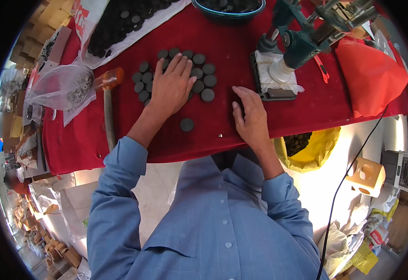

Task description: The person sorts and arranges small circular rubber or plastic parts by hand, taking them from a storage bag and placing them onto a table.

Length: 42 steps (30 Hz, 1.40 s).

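Several flat dark grey discs [207,95] lie spread on the red cloth. My left hand [172,86] rests palm down over the middle of them, fingers stretched out, hiding some. One disc [186,124] sits apart, nearer to me. At the cloth to the right, my right hand [250,116] lies with thumb and fingers apart and nothing visible in it. Just beyond it stands a green hand press [302,44], its base [278,94] wrapped partly in white material.
A mallet [109,100] and a clear bag of small rings [75,93] lie left. Behind are a white sack of dark discs [138,35] and a dark bowl [229,13]. Right are a red cutter [322,70] and a red bag [369,77]. A yellow-lined bin [323,147] stands below the table edge.
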Motion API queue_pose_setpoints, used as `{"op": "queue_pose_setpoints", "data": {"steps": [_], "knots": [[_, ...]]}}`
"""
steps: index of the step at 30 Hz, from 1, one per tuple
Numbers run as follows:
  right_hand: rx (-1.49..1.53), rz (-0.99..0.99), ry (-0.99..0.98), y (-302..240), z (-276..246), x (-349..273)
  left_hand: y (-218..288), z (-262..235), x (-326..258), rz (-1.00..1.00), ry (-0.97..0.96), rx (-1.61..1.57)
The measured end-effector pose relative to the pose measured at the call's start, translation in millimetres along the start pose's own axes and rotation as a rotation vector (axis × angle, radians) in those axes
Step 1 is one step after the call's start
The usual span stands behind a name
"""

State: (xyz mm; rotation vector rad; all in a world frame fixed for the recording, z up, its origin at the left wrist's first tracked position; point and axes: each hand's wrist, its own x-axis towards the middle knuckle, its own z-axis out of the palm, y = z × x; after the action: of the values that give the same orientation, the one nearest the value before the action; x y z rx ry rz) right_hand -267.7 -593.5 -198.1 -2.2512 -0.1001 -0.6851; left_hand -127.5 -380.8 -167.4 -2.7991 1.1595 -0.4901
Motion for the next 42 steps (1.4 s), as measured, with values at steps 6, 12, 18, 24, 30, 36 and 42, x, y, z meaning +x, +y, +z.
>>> {"op": "queue_pose_setpoints", "data": {"steps": [6,12,18,24,30,36,42], "knots": [[-0.003,-0.02,0.005,0.5,-0.3,0.2,18.5,-3.3,-25.3,-0.067,0.066,-0.31],[0.037,0.044,-0.006,-0.5,-2.8,-1.0,47.2,-15.0,-31.1,0.004,-0.021,-0.362],[0.071,0.038,-0.041,-2.1,-6.6,0.7,54.3,-24.1,-27.7,0.03,-0.106,-0.21],[0.08,-0.005,-0.01,1.9,-6.3,1.0,45.6,-25.1,-23.1,0.113,-0.092,-0.085],[0.154,0.024,0.019,1.0,-4.7,-1.5,70.8,-37.5,-51.5,-0.071,-0.043,-0.352],[0.23,0.034,0.0,2.1,-8.7,-2.1,74.2,-33.7,-52.9,-0.058,-0.026,-0.207],[0.247,0.026,0.014,2.5,-7.1,-2.4,73.6,-33.9,-51.0,-0.058,-0.041,-0.149]]}}
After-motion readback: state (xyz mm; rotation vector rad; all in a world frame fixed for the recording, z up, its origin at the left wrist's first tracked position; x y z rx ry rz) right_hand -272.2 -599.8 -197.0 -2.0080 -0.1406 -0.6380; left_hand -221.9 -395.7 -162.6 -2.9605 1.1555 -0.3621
